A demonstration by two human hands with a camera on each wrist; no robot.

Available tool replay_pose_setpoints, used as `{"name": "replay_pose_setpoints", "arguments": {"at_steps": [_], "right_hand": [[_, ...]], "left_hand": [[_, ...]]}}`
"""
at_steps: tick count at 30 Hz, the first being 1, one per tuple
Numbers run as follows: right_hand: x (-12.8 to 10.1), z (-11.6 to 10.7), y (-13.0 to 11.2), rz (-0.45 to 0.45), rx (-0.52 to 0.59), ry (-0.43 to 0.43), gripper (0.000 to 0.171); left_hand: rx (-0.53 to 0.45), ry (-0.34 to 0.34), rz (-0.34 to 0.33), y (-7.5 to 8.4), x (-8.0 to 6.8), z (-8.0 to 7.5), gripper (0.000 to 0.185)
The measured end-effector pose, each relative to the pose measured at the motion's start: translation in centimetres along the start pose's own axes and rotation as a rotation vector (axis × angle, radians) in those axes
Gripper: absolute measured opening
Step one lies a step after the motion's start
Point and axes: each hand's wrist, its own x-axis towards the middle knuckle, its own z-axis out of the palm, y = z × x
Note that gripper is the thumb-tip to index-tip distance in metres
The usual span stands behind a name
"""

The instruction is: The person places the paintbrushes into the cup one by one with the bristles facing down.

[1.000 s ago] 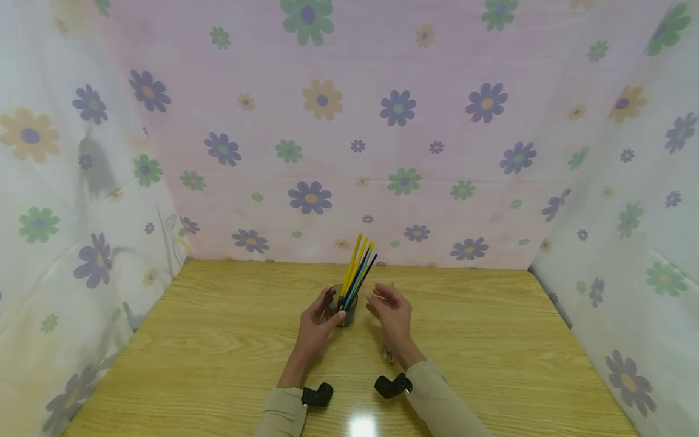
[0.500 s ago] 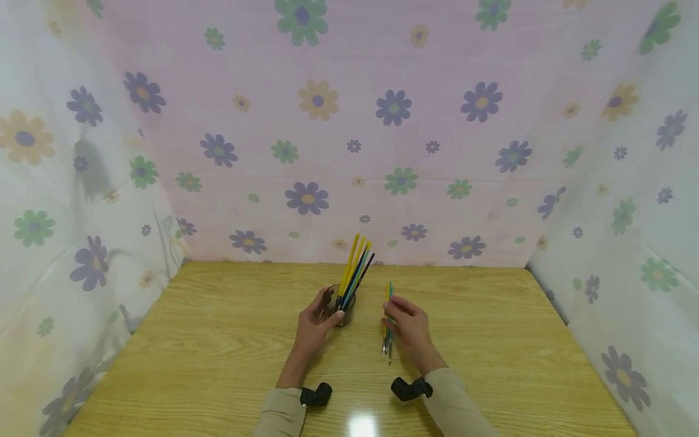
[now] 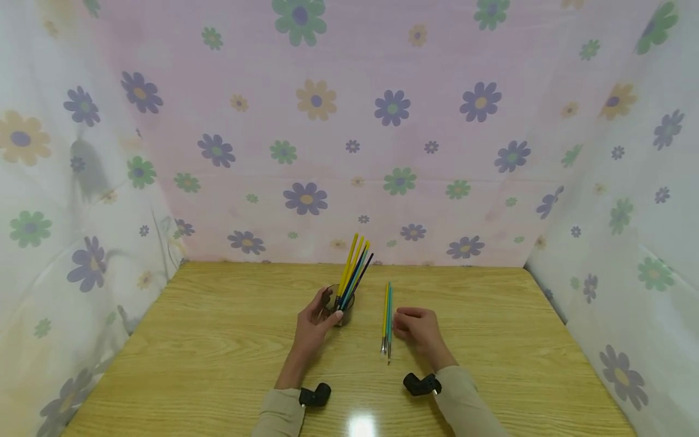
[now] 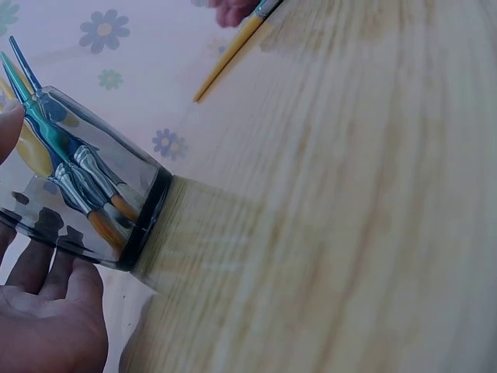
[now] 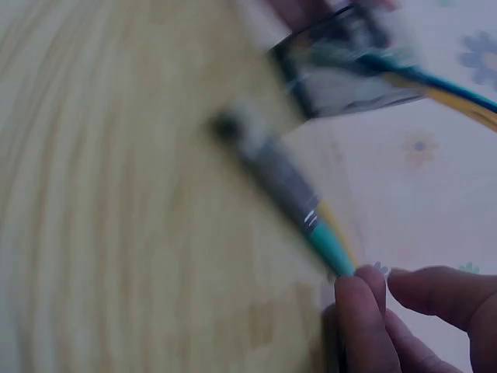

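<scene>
A clear glass cup (image 3: 342, 308) stands mid-table with several yellow, blue and dark paintbrushes (image 3: 355, 264) leaning in it. My left hand (image 3: 315, 317) grips the cup from its left side. In the left wrist view the fingers (image 4: 46, 311) wrap the glass (image 4: 93, 194), and the bristles show through it. A few loose brushes (image 3: 386, 318), yellow and teal, lie on the table just right of the cup. My right hand (image 3: 417, 329) rests beside them, fingers curled. In the blurred right wrist view its fingertips (image 5: 361, 307) pinch the teal handle (image 5: 326, 245).
The wooden table (image 3: 218, 352) is walled on three sides by flowered cloth (image 3: 382, 152). Black wrist mounts (image 3: 315, 396) sit at both cuffs. Bare wood lies to the left and right of the hands.
My right hand moved from beside the cup down and to the right, onto the loose brushes and then to their right edge. The left hand and the cup stayed still.
</scene>
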Motion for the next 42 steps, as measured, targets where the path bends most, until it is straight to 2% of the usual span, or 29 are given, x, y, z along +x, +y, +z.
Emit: {"name": "replay_pose_setpoints", "arguments": {"at_steps": [4,11,23,32,36,42], "right_hand": [[-0.1,0.1,-0.2,-0.024,-0.182,0.010,0.026],[-0.1,0.7,-0.5,-0.108,-0.335,0.012,0.025],[0.2,0.5,-0.3,-0.156,-0.406,0.051,0.025],[-0.1,0.7,-0.9,-0.230,-0.605,0.070,0.034],[0.0,0.9,-1.0,-0.264,-0.642,0.072,0.033],[0.4,0.8,-1.1,-0.232,-0.625,0.027,0.032]], "left_hand": [[-0.003,0.003,0.000,-0.1,0.0,0.0,0.075],[-0.006,-0.001,0.000,-0.1,0.0,0.0,0.076],[0.003,-0.004,0.001,-0.2,0.0,-0.1,0.075],[0.000,0.010,-0.011,-0.2,0.1,0.0,0.076],[0.006,0.008,-0.004,-0.1,0.1,0.0,0.075],[0.023,0.005,0.005,-0.1,0.1,-0.1,0.074]]}}
